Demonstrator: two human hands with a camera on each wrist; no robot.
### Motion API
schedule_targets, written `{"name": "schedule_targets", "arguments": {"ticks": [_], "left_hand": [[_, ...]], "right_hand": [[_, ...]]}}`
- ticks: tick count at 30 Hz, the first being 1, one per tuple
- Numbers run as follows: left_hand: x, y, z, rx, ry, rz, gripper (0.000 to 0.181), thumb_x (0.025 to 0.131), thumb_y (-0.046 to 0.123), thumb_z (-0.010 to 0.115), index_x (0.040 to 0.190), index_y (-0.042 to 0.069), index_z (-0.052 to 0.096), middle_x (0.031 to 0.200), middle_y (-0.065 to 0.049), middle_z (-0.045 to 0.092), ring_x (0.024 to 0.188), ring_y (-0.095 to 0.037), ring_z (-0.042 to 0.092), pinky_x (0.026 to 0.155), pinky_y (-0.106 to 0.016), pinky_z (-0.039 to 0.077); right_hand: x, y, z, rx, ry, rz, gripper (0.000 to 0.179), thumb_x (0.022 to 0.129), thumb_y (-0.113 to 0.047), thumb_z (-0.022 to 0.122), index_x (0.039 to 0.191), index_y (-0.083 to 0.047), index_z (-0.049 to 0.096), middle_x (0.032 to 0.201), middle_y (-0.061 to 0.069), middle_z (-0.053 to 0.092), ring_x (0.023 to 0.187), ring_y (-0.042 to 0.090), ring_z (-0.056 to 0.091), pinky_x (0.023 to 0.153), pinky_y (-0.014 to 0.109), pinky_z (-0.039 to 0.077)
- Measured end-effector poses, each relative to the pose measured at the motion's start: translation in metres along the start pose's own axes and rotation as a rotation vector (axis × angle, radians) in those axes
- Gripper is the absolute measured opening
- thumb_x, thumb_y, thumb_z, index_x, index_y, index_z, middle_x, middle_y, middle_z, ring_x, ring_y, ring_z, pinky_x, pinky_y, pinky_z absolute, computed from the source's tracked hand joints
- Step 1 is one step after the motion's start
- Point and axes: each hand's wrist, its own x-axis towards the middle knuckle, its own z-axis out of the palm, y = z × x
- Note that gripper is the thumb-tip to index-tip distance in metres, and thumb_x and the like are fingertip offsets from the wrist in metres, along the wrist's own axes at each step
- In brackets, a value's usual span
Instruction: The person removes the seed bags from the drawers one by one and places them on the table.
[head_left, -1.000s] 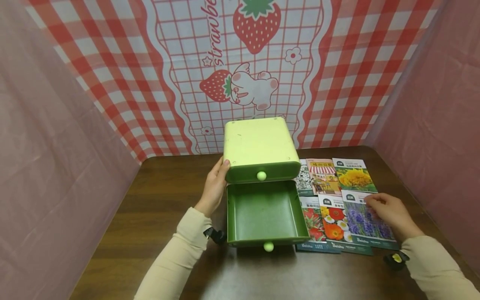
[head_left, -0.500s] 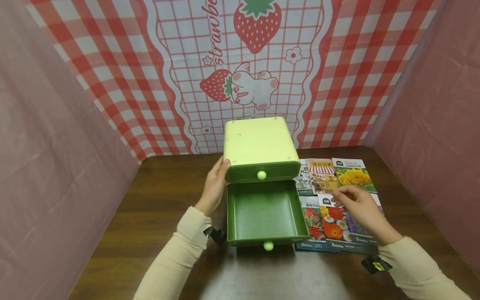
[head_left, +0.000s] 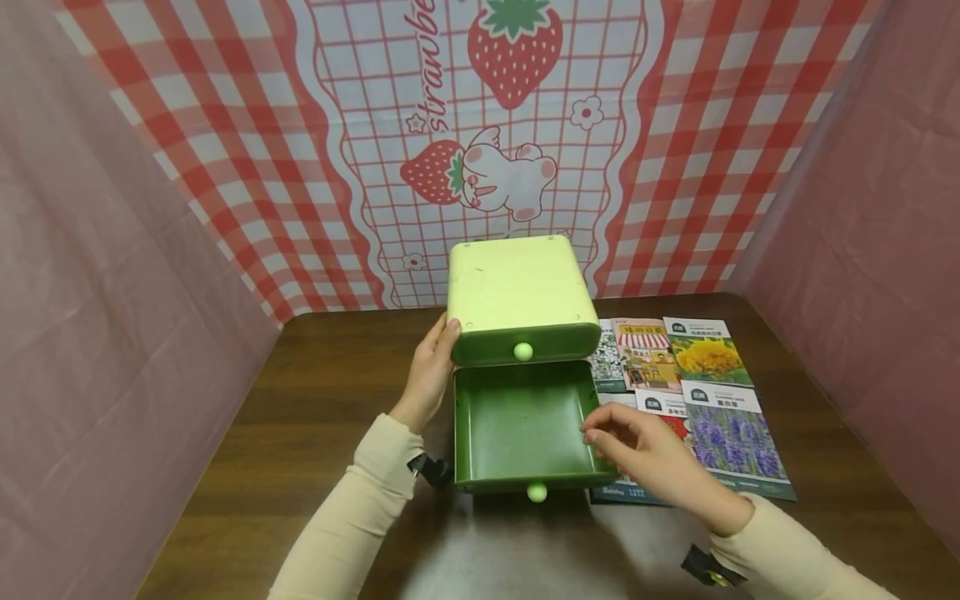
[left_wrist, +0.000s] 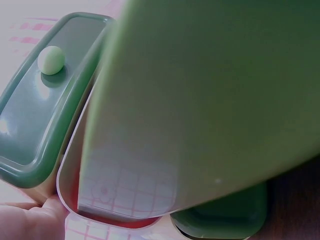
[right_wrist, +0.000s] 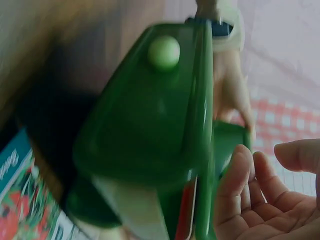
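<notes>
A small drawer cabinet (head_left: 517, 279) with a pale yellow-green shell and dark green drawers stands on the table. Its upper drawer front (head_left: 547, 342) is closed and has a round light green knob (head_left: 523, 352). Below it, an open drawer (head_left: 480, 425) is pulled far out, with nothing inside. My left hand (head_left: 427, 375) grips the cabinet's left side, thumb and fingers at its front corner. My right hand (head_left: 645, 446) hovers over the open drawer's right wall, fingers loosely bent and holding nothing. Another drawer front (left_wrist: 225, 215) shows beneath the open one in the left wrist view.
Several seed packets lie in two rows right of the cabinet, among them a lavender packet (head_left: 731, 442), a yellow-flower packet (head_left: 708, 358) and a pink shop packet (head_left: 645, 350). My right hand covers parts of the front row. A red-checked strawberry cloth (head_left: 517, 125) hangs behind the table (head_left: 315, 400).
My right hand has moved left from the lavender packet, across the front row, to the open drawer's right wall. My left hand, the cabinet and the packets have stayed put.
</notes>
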Motion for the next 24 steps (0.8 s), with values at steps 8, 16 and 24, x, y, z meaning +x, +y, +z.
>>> {"name": "schedule_targets", "arguments": {"ticks": [8, 16, 24], "left_hand": [[-0.002, 0.001, 0.000, 0.016, -0.007, 0.000, 0.067, 0.102, 0.045, 0.045, 0.157, 0.013, 0.022, 0.161, -0.005, 0.027, 0.142, -0.023, 0.036, 0.114, -0.050, 0.035], [-0.002, 0.001, -0.001, 0.001, -0.014, 0.004, 0.067, 0.102, 0.044, 0.045, 0.157, 0.013, 0.022, 0.161, -0.006, 0.027, 0.142, -0.025, 0.035, 0.114, -0.051, 0.034], [-0.001, 0.001, -0.001, -0.002, -0.009, 0.005, 0.066, 0.102, 0.043, 0.046, 0.157, 0.013, 0.023, 0.161, -0.006, 0.028, 0.141, -0.025, 0.037, 0.113, -0.049, 0.036]], "right_hand": [[-0.005, -0.008, 0.025, 0.041, -0.195, -0.020, 0.023, 0.100, -0.027, 0.057, 0.107, -0.007, 0.066, 0.098, 0.013, 0.069, 0.082, 0.006, 0.066, 0.069, 0.029, 0.057], [-0.012, -0.004, 0.044, 0.019, -0.301, -0.049, 0.025, 0.100, -0.031, 0.056, 0.112, -0.014, 0.069, 0.108, 0.004, 0.072, 0.094, 0.003, 0.066, 0.076, 0.024, 0.057], [-0.014, 0.016, 0.059, 0.059, -0.377, -0.001, 0.030, 0.099, -0.031, 0.057, 0.117, -0.010, 0.069, 0.113, 0.013, 0.071, 0.094, 0.005, 0.066, 0.075, 0.023, 0.055]]}}
